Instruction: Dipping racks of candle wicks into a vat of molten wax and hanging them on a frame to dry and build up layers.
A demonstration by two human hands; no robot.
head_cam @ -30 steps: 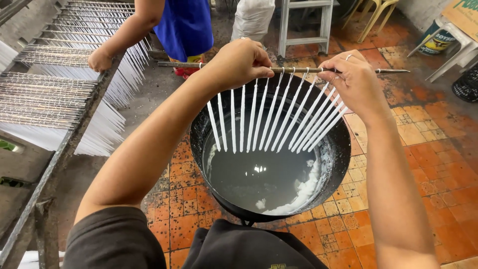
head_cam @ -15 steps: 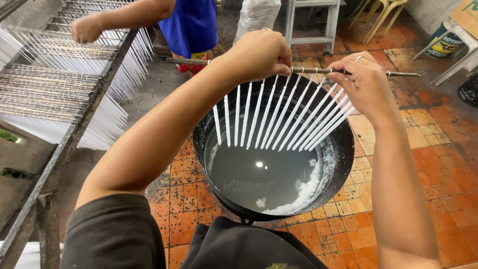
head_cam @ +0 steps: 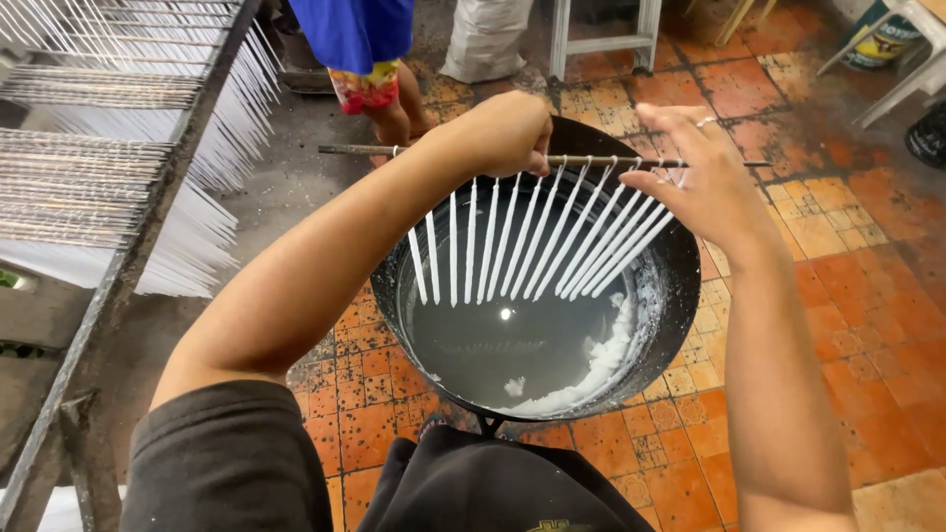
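Observation:
My left hand is closed around a thin metal rod held level over a big black pot. Several thin white candles hang from the rod by their wicks and slant down to the left, above the cloudy liquid wax in the pot. My right hand is at the rod's right part with its fingers spread and raised. Its thumb lies just under the rod, by the rightmost candles. White solid wax clings to the pot's inner right wall.
A metal rack on the left carries many rods of hanging white candles. Another person in a blue top and patterned shorts stands behind the pot. A white sack, a grey step frame and a white chair stand on the orange tiled floor.
My right hand's fingers have opened off the rod, which it pinched before. The other person's arm has left the rack. The view has tilted down a little.

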